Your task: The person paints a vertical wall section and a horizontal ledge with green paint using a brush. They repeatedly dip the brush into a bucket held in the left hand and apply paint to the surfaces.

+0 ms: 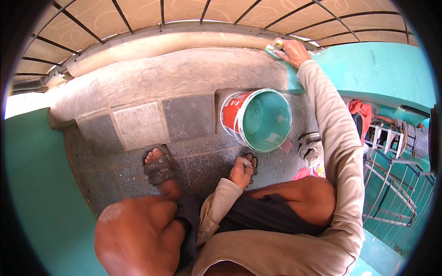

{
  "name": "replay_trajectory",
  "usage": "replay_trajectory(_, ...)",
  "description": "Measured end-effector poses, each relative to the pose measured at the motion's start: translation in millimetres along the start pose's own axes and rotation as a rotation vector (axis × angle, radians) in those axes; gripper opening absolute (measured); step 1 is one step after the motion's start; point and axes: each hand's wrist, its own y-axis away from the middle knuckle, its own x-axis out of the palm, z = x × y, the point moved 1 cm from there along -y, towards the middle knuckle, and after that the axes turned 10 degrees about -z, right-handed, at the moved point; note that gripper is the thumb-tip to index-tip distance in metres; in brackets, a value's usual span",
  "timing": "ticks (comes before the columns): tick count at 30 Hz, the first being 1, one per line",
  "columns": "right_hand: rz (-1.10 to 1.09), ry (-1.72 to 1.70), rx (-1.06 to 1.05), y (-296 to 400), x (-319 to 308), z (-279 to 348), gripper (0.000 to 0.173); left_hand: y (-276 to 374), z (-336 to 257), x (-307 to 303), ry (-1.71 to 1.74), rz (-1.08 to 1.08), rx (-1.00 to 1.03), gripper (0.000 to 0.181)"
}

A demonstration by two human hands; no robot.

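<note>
My right hand (295, 52) reaches far forward and grips a paintbrush (277, 44) by its yellowish handle. The brush lies against the low wall, where turquoise paint (362, 69) meets the bare, unpainted plaster (193, 67). My left hand (241, 172) rests low between my knees, above my sandalled foot, its fingers curled round a small pale thing that I cannot make out. A red and white plastic bucket (234, 112), coated inside with turquoise paint, leans on the floor between my hands and the wall.
Metal bars (162, 12) with patterned cloth behind them rise above the ledge. Grey floor tiles (188, 117) lie before my feet. Beside my right arm are a dirty container (310, 148) and a metal railing (390, 193). Another person (419, 138) is at the far right. A green wall (34, 172) stands left.
</note>
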Motion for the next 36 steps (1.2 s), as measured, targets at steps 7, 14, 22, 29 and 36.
replay_trajectory(7,0.083,0.066,-0.059,-5,13,-2,0.028,1,-35,-3,0.089,0.012,-0.114,0.010)
replay_trajectory(14,-0.005,0.087,0.019,-6,-5,14,0.033,1,-21,-3,0.054,0.016,-0.093,0.011)
replay_trajectory(22,0.069,0.132,-0.095,-8,13,3,0.032,-2,-9,-4,-0.033,0.007,-0.031,0.011)
replay_trajectory(29,-0.033,0.078,-0.081,-8,12,2,0.036,0,-18,-3,0.055,0.027,-0.067,0.012)
replay_trajectory(36,0.108,0.125,-0.054,-5,2,9,0.034,-4,-4,-4,-0.128,0.029,-0.030,0.012)
